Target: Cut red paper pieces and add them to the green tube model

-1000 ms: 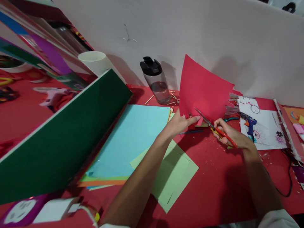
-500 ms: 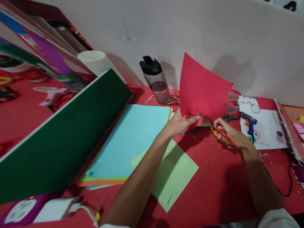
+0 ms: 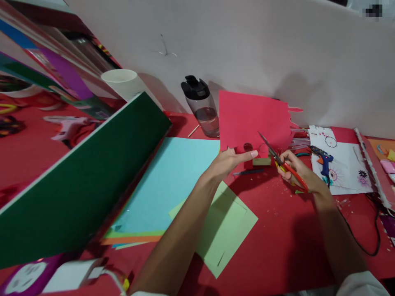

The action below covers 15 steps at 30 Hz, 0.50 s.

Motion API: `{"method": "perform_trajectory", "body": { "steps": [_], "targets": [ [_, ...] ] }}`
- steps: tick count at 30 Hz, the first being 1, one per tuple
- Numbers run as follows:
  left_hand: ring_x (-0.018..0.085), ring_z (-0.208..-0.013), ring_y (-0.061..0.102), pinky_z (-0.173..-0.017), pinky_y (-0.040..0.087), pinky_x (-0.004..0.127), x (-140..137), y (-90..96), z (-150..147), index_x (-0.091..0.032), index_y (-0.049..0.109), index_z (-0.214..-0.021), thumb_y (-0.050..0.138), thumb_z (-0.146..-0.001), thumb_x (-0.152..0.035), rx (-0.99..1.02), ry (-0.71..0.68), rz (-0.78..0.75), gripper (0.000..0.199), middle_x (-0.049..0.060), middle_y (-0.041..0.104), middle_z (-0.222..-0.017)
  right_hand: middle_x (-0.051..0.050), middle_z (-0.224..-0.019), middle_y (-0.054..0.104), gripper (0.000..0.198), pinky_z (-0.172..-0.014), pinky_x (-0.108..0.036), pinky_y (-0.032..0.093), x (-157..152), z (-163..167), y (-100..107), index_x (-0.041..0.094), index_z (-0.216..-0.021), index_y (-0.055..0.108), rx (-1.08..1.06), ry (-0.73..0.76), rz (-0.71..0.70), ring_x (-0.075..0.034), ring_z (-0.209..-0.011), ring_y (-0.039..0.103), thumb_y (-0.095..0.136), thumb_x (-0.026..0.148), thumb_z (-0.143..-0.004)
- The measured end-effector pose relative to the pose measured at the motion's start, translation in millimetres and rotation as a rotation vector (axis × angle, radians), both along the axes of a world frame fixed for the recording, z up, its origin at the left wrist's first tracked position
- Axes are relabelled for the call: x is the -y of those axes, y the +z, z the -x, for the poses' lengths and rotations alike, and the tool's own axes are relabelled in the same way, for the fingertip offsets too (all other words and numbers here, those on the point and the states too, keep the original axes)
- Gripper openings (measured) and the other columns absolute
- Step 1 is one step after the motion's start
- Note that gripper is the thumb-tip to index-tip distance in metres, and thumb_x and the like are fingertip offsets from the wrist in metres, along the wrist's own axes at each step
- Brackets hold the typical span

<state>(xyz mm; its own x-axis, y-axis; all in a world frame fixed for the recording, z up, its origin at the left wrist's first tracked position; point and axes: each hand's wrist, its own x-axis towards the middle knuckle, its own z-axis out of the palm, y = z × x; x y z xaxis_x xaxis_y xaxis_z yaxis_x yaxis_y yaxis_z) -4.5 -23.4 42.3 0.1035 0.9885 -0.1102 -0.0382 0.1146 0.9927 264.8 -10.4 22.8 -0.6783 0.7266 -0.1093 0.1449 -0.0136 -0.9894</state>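
- Head view: left hand [image 3: 226, 162] clamped on lower edge of red paper [image 3: 254, 119], thumb in front; sheet upright, just beyond the hand, presumably pinched low for steadiness.
- Right hand [image 3: 294, 168] wrapped around scissors [image 3: 288, 169], blades angled up and leftward across the sheet's face; contact with paper impossible to tell.
- Near left thumb, dark round patch [image 3: 247, 146] and round outline [image 3: 263, 149] on the paper; thumb probably placed there to leave them unobstructed.
- Pale blue sheet [image 3: 173, 176] left of left hand, bottle [image 3: 203, 109] beyond, perhaps aside for working room; glue gun [image 3: 324, 160] right of right hand.
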Motion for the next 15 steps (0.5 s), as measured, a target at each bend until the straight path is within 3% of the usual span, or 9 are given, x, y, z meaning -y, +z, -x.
{"method": "perform_trajectory", "body": {
  "steps": [4, 7, 11, 15],
  "targets": [
    [0.034, -0.114, 0.073, -0.097, 0.062, 0.047, -8.5, -18.0, -4.3, -0.022, 0.066, -0.113, 0.095, -0.067, -0.052, 0.28, 0.034, -0.149, 0.063, 0.012, 0.075, -0.119, 0.007, -0.083, 0.051, 0.048, -0.053, -0.021, 0.033, 1.0, 4.4, -1.4, 0.029, -0.106, 0.038, -0.046, -0.051, -0.02, -0.009, -0.059, 0.039, 0.078, 0.05, -0.09],
    [0.029, -0.109, 0.074, -0.093, 0.063, 0.044, -13.7, -27.3, -10.6, -0.028, 0.058, -0.125, 0.099, -0.063, -0.048, 0.417, 0.014, -0.256, 0.078, 0.009, 0.071, -0.123, 0.007, -0.084, 0.051, 0.049, -0.053, -0.022, 0.036, 2.6, 8.9, -2.0, 0.029, -0.106, 0.039, -0.069, -0.097, -0.037, -0.009, -0.058, 0.039, 0.078, 0.055, -0.09],
    [0.025, -0.099, 0.075, -0.091, 0.063, 0.043, -11.2, -26.8, -26.6, -0.027, 0.059, -0.12, 0.094, -0.073, -0.051, 0.424, -0.006, -0.331, 0.063, 0.007, 0.071, -0.113, 0.007, -0.083, 0.052, 0.052, -0.053, -0.022, 0.036, 5.5, 17.6, -2.7, 0.029, -0.104, 0.04, -0.074, -0.159, -0.052, -0.01, -0.059, 0.042, 0.079, 0.059, -0.088],
    [0.023, -0.086, 0.074, -0.084, 0.063, 0.042, -2.3, -19.6, -43.4, -0.023, 0.06, -0.112, 0.081, -0.086, -0.055, 0.321, 0.184, -0.3, 0.046, 0.007, 0.072, -0.099, 0.006, -0.083, 0.052, 0.052, -0.053, -0.021, 0.035, 10.5, 28.1, 4.5, 0.028, -0.102, 0.041, -0.029, -0.183, -0.078, -0.009, -0.06, 0.042, 0.08, 0.058, -0.086]
  ]
}}
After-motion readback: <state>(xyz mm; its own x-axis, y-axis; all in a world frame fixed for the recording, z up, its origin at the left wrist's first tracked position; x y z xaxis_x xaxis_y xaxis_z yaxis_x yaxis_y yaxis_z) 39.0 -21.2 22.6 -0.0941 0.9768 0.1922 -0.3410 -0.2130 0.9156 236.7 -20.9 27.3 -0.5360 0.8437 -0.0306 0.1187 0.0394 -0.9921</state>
